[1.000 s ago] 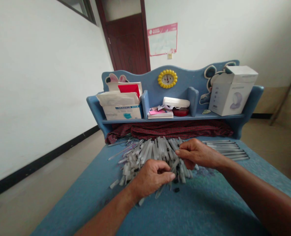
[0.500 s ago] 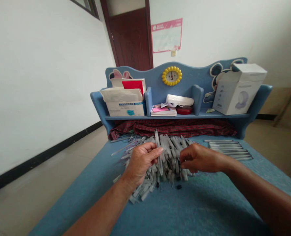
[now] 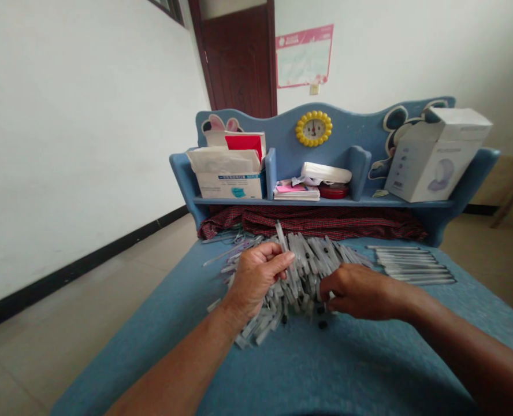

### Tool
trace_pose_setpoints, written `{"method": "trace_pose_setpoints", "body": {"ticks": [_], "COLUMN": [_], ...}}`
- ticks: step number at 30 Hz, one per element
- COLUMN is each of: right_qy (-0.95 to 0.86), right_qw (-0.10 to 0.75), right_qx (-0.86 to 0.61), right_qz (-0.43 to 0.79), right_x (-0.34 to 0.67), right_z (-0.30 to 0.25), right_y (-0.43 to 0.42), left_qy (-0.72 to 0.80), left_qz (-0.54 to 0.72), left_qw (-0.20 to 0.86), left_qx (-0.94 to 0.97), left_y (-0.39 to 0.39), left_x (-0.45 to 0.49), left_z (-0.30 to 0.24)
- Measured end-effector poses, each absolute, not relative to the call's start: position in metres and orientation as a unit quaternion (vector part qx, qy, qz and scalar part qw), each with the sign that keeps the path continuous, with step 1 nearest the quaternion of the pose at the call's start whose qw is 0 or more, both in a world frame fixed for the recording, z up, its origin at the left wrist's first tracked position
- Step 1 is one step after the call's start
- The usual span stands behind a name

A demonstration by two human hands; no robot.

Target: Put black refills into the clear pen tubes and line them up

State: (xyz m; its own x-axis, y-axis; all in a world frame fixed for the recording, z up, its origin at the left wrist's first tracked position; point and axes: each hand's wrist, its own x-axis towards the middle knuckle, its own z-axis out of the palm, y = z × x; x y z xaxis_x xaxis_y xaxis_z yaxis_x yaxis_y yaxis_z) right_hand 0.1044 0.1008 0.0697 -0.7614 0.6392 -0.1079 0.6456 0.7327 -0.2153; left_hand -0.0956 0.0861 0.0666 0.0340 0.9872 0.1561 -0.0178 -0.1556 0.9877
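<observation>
A clear plastic pen barrel [image 3: 281, 233] stands tilted upward in my left hand [image 3: 259, 274], pinched between thumb and fingers. Below and behind it spreads a heap of clear pen parts [image 3: 302, 254], tubes and caps mixed together. My right hand [image 3: 360, 290] reaches into the heap's right front edge with its fingers drawn together; whatever lies between the fingertips is hidden. A small black piece [image 3: 323, 325] lies on the table just in front of that hand. To the right, several pens [image 3: 415, 266] with dark ends lie side by side in a row.
The blue table [image 3: 282, 375] carries a blue shelf [image 3: 234, 201] at its back. On the shelf sit a mask box [image 3: 230, 184], some papers [image 3: 297, 193], a red round case [image 3: 333, 191] and a white carton [image 3: 432, 162]. Folded checked cloth [image 3: 317, 222] lies beneath.
My right hand has dipped slightly lower into the front of the heap. My left hand keeps its hold on the pen barrel. The whole view has shifted a little.
</observation>
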Motion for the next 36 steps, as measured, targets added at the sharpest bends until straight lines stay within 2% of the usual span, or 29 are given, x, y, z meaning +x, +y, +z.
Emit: {"method": "trace_pose_setpoints", "body": {"ticks": [6,12,22,29,36], "right_qy": [0.944,0.949,0.937,0.933,0.914], "right_qw": [0.036,0.021,-0.074,-0.097,-0.109], "right_qx": [0.303,0.299,0.326,0.333,0.390], "right_qz": [-0.123,-0.097,-0.107,-0.098,-0.033], "right_x": [0.091,0.077,0.061,0.048,0.023], "right_z": [0.070,0.068,0.055,0.057,0.054], "right_y": [0.087,0.071,0.059,0.052,0.059], "left_qy": [0.435,0.441,0.448,0.444,0.448], "left_qz": [0.539,0.556,0.610,0.633,0.642], "left_qw": [0.456,0.443,0.393,0.369,0.355], "left_qx": [0.558,0.549,0.522,0.515,0.511], "left_y": [0.085,0.085,0.091,0.093,0.095], "left_x": [-0.097,-0.097,-0.107,-0.111,-0.114], "left_z": [0.068,0.069,0.072,0.072,0.071]}}
